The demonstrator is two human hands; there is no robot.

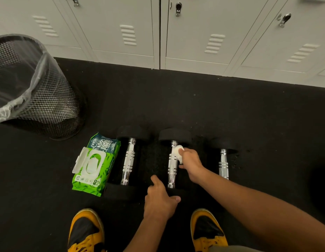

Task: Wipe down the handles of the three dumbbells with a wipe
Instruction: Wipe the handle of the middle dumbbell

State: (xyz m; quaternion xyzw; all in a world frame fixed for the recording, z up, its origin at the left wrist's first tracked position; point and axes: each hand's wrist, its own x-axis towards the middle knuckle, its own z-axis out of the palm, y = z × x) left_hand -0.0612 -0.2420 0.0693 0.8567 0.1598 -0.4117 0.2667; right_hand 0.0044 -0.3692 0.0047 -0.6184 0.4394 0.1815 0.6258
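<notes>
1. Three chrome-handled black dumbbells lie side by side on black rubber flooring (pixel 194 106) — left dumbbell (pixel 128 161), middle dumbbell (pixel 171 166), right dumbbell (pixel 223 164).
2. Green wipes packet (pixel 93 164), lid open, lies just beside the left dumbbell.
3. Left hand (pixel 160 200) presses the middle dumbbell's near end, fingers spread.
4. Right hand (pixel 191 164) pinches a crumpled white wipe (pixel 179 150) against the middle handle.
</notes>
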